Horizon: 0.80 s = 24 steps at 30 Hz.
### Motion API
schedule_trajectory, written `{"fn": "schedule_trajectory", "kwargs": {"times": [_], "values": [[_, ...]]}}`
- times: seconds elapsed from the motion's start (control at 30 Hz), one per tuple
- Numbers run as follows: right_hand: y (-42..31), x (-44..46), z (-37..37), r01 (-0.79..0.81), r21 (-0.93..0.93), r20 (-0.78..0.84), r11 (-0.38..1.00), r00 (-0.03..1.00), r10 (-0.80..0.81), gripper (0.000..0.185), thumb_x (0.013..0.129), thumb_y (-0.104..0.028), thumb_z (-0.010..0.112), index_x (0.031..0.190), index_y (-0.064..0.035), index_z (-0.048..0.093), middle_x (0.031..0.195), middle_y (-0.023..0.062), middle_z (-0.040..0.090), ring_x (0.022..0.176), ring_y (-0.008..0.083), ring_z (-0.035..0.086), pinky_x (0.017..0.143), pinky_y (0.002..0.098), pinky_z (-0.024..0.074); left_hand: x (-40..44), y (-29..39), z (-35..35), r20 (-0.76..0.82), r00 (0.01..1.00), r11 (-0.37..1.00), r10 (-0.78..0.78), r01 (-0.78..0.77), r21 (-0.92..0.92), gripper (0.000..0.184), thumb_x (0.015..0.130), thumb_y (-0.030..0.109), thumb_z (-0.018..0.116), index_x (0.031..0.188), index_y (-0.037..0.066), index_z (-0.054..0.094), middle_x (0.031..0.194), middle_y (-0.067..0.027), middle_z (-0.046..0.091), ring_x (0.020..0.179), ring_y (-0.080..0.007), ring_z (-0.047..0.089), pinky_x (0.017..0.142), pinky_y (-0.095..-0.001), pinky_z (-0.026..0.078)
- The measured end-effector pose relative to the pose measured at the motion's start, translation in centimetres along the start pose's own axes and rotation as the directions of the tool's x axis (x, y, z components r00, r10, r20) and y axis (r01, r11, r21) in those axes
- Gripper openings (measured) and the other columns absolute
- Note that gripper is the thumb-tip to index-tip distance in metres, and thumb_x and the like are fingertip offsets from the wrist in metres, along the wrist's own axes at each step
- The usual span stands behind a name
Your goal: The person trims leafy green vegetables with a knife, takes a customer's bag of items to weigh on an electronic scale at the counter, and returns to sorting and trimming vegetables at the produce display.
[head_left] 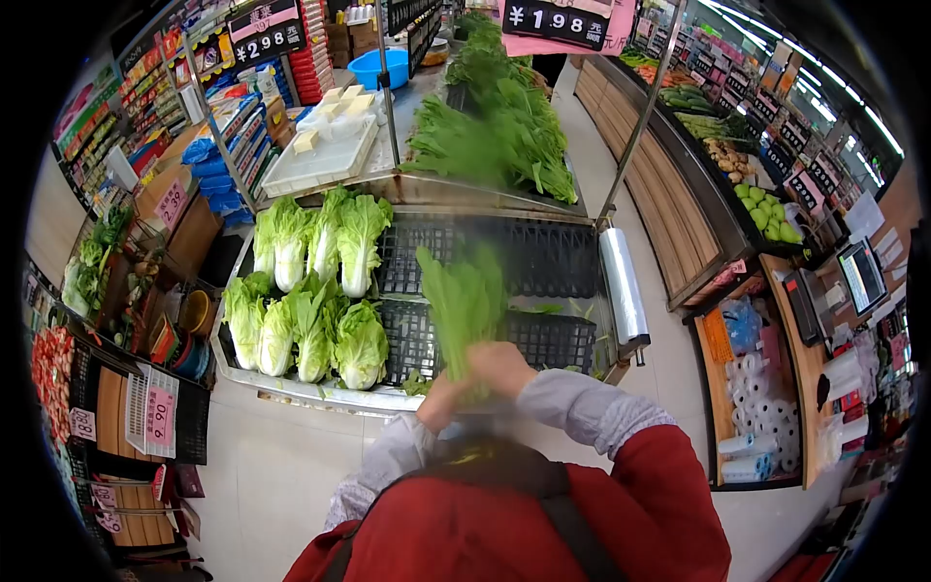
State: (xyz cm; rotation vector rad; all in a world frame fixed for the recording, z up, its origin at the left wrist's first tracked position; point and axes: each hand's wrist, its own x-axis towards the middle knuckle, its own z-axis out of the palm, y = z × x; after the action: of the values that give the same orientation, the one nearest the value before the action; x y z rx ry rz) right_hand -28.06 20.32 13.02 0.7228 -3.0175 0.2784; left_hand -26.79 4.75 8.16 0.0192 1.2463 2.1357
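A bunch of leafy greens (461, 306) is held upright in front of my body, its leaves pointing away from me. My left hand (443, 402) is closed round the lower left of the bunch. On its right side my right hand (499, 369) is closed on the stems. Both hands are close together and slightly blurred, at the front edge of a display stand (320, 396). Several napa cabbages (313, 335) stand in two rows on the left half of the stand. Black crates (543, 335) with a few loose leaves lie to the right.
Behind the stand is a counter with a heap of greens (495, 136), a white tray (325, 155) of pale blocks and a blue basin (378, 68). A roll of film (624, 286) is at the stand's right end. Metal posts rise at the stand's back corners.
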Motion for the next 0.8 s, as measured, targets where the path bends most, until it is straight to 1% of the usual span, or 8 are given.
{"fn": "schedule_trajectory", "kwargs": {"times": [0.07, 0.23, 0.3, 0.5, 0.63, 0.7, 0.77, 0.8], "values": [[0.0, -0.1, -0.4, 0.042, 0.013, -0.044, 0.999, 0.998, -0.042, 0.011, 0.077, -0.015, 0.055, 0.078, -0.0061, 0.061, 0.076, 0.012, 0.063, 0.072, 0.0304, 0.064, 0.059, 0.0407, 0.0513, -0.3, 0.6, 0.0, -0.025, 0.989, 0.99, -0.143, 0.143, -0.002, 0.044, 0.083, 0.018, 0.066, 0.122, 0.004, 0.051, 0.099, -0.0049, 0.062, 0.083, -0.0144, 0.061, 0.069, -0.0269, 0.051], [0.4, -0.1, 0.1, 0.045, -0.006, -0.062, 0.999, 0.997, -0.045, 0.008, 0.076, -0.014, 0.056, 0.077, -0.0068, 0.06, 0.075, 0.0113, 0.062, 0.074, 0.0295, 0.064, 0.06, 0.0394, 0.0513, 0.0, 0.6, -0.2, -0.05, 0.993, 0.994, -0.11, 0.11, -0.014, 0.039, 0.081, 0.014, 0.067, 0.117, 0.004, 0.054, 0.096, -0.0044, 0.062, 0.079, -0.0141, 0.061, 0.066, -0.0271, 0.05], [0.4, -0.3, 0.1, 0.064, -0.057, -0.032, 0.996, 0.997, -0.066, 0.008, 0.076, -0.014, 0.056, 0.077, -0.0071, 0.059, 0.075, 0.0112, 0.062, 0.074, 0.0292, 0.065, 0.061, 0.0392, 0.0513, 0.4, 0.2, -0.5, 0.045, 0.998, 0.998, -0.05, 0.048, 0.034, 0.045, 0.078, 0.008, 0.063, 0.121, 0.009, 0.049, 0.103, -0.0024, 0.058, 0.093, -0.0159, 0.054, 0.071, -0.0371, 0.051], [0.6, 0.0, 0.4, 0.06, -0.095, -0.026, 0.994, 0.998, -0.062, 0.009, 0.075, -0.015, 0.057, 0.078, -0.0073, 0.06, 0.075, 0.0111, 0.062, 0.072, 0.029, 0.064, 0.061, 0.0388, 0.0516, -0.9, 2.0, 0.7, -0.008, 0.99, 0.99, -0.143, 0.143, 0.011, 0.043, 0.078, 0.01, 0.064, 0.119, 0.008, 0.051, 0.103, -0.0019, 0.058, 0.093, -0.0144, 0.053, 0.069, -0.0363, 0.051], [0.8, 0.0, 0.7, 0.074, -0.024, -0.052, 0.997, 0.996, -0.075, 0.008, 0.077, -0.013, 0.057, 0.08, -0.006, 0.059, 0.076, 0.0128, 0.062, 0.07, 0.0306, 0.063, 0.059, 0.0409, 0.0505, -0.3, 1.4, -0.1, 0.051, 0.991, 0.992, -0.124, 0.123, 0.024, 0.043, 0.079, 0.012, 0.065, 0.12, 0.01, 0.05, 0.104, -0.002, 0.057, 0.094, -0.0154, 0.053, 0.07, -0.0383, 0.052], [1.0, 0.3, 0.7, 0.023, -0.023, -0.022, 0.999, 0.999, -0.024, 0.008, 0.078, -0.013, 0.056, 0.08, -0.006, 0.059, 0.077, 0.013, 0.062, 0.071, 0.031, 0.064, 0.06, 0.0409, 0.0506, -0.7, 2.3, 0.6, 0.031, 0.986, 0.986, -0.167, 0.166, 0.014, 0.043, 0.08, 0.014, 0.065, 0.121, 0.011, 0.049, 0.104, -0.0019, 0.057, 0.091, -0.0162, 0.055, 0.071, -0.0393, 0.053], [1.0, 0.2, 0.2, 0.013, -0.026, -0.029, 1.0, 0.999, -0.014, 0.009, 0.078, -0.014, 0.056, 0.081, -0.006, 0.059, 0.077, 0.0131, 0.062, 0.071, 0.0311, 0.064, 0.06, 0.0409, 0.0507, -0.2, 2.0, 0.4, 0.078, 0.99, 0.993, -0.119, 0.12, -0.006, 0.043, 0.081, 0.015, 0.065, 0.12, 0.012, 0.049, 0.104, -0.0022, 0.057, 0.092, -0.0165, 0.056, 0.073, -0.0399, 0.053], [0.9, 0.2, 0.0, -0.003, -0.015, -0.031, 1.0, 1.0, 0.003, 0.009, 0.079, -0.014, 0.055, 0.081, -0.0061, 0.059, 0.077, 0.0133, 0.063, 0.072, 0.0312, 0.064, 0.06, 0.0409, 0.0507, -0.3, 2.3, 0.5, 0.059, 0.987, 0.989, -0.151, 0.15, 0.009, 0.042, 0.081, 0.015, 0.065, 0.12, 0.012, 0.049, 0.105, -0.0027, 0.057, 0.094, -0.0167, 0.056, 0.074, -0.0408, 0.053]]}}
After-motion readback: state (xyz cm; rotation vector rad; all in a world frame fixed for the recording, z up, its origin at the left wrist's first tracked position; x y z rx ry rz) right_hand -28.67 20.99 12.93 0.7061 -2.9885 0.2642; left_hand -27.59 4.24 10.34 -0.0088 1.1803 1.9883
